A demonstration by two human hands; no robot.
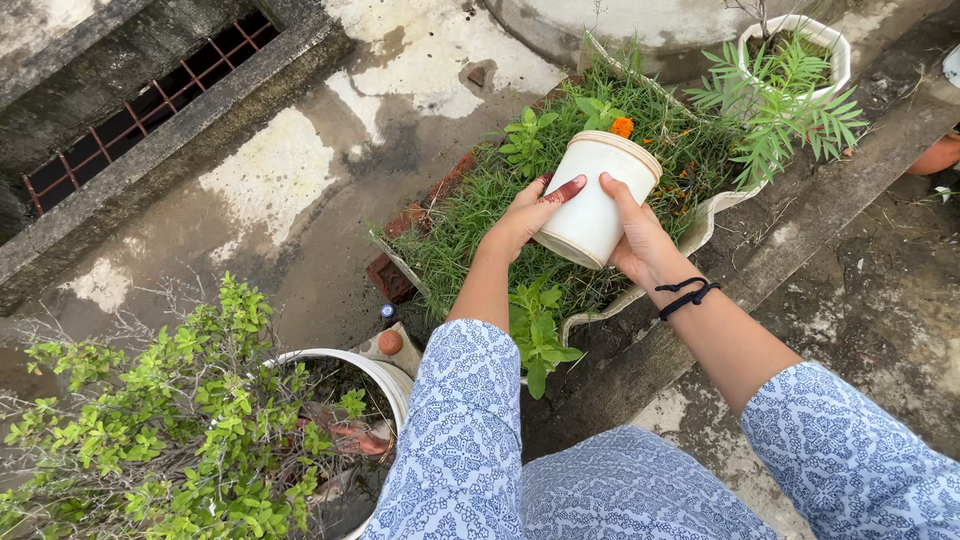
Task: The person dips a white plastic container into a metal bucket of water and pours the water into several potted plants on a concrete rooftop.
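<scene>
Both my hands hold a white plastic cup-shaped container point(595, 200), tipped away from me over a long planter point(700, 222) full of grass and green plants. My left hand point(525, 215) grips its left side, fingers spread on the wall. My right hand point(640, 240) grips its right side; a black band sits on that wrist. An orange marigold flower point(622, 127) stands just beyond the container's rim. What is inside the container is hidden.
A white pot point(385, 375) with a leafy shrub stands at the lower left. Another white pot point(835, 45) with a feathery plant sits at the upper right. A drain with a red grate point(150, 110) runs along the upper left. A raised concrete ledge point(850, 190) runs diagonally on the right.
</scene>
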